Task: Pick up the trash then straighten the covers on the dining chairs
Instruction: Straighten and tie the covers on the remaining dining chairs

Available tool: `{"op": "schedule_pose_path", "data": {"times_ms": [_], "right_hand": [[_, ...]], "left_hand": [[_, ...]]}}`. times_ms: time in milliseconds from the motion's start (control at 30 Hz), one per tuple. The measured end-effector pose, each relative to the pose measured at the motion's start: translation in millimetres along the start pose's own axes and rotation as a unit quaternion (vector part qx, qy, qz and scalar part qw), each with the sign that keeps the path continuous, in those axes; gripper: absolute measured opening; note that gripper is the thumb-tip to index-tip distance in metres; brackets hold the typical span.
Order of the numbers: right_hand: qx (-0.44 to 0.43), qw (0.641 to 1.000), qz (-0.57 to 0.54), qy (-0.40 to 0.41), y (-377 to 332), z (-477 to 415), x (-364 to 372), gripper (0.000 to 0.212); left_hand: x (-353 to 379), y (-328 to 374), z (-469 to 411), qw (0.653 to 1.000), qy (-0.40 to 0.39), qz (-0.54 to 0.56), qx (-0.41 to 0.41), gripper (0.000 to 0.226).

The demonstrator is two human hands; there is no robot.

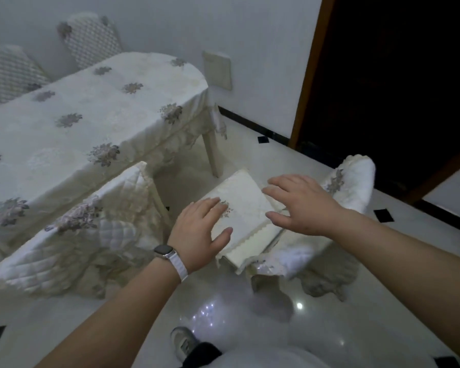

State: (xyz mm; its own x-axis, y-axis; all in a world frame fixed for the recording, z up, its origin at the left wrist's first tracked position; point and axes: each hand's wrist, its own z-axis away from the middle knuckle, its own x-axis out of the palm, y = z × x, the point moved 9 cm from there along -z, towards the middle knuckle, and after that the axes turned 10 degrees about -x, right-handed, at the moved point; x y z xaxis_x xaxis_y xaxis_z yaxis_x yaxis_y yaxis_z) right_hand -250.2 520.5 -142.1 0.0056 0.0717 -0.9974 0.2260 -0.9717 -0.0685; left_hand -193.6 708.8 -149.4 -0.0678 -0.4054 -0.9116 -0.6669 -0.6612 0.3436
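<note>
The step in hand looks like straightening the covers, since no trash shows anywhere on the floor point(250, 160) or the bench point(104, 107). The chair point(298, 251) stands apart from the bench, and its seat cover point(246, 208) lies askew, with the scalloped edge hanging over the near corner. The left grip point(199, 232) is released, its fingers flat on the cover's left side. The right grip point(300, 205) is also released and spread over the right side, just in front of the quilted back cover point(353, 181). Whether it touches the fabric is unclear. The next move probably calls for both palms to press down, turn the cover square to the seat and smooth it outward.
</note>
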Motion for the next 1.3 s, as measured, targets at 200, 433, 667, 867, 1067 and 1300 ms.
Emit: {"op": "schedule_pose_path", "data": {"times_ms": [200, 433, 667, 867, 1067, 1300], "right_hand": [[0.012, 0.999, -0.037, 0.001, 64, 97, -9, 0.057], [0.030, 0.998, -0.053, 0.006, 107, 155, -11, 0.061], [0.036, 0.998, -0.051, -0.006, 154, 163, 7, 0.064], [0.013, 0.998, -0.055, -0.032, 197, 140, 29, 0.064], [-0.066, 0.995, -0.055, -0.040, 220, 106, 42, 0.062], [-0.146, 0.983, -0.110, 0.029, 235, 88, 60, 0.059]], "left_hand": [[34, 117, -9, 1.000, -0.022, -0.003, 0.007, 0.051], [58, 182, -15, 1.000, -0.026, 0.003, -0.003, 0.048], [99, 207, -42, 0.999, -0.037, 0.033, 0.009, 0.046], [147, 227, -89, 0.995, -0.066, 0.076, 0.023, 0.048], [165, 229, -99, 0.990, -0.090, 0.110, 0.017, 0.046], [166, 228, -101, 0.989, -0.083, 0.117, 0.019, 0.045]]}}
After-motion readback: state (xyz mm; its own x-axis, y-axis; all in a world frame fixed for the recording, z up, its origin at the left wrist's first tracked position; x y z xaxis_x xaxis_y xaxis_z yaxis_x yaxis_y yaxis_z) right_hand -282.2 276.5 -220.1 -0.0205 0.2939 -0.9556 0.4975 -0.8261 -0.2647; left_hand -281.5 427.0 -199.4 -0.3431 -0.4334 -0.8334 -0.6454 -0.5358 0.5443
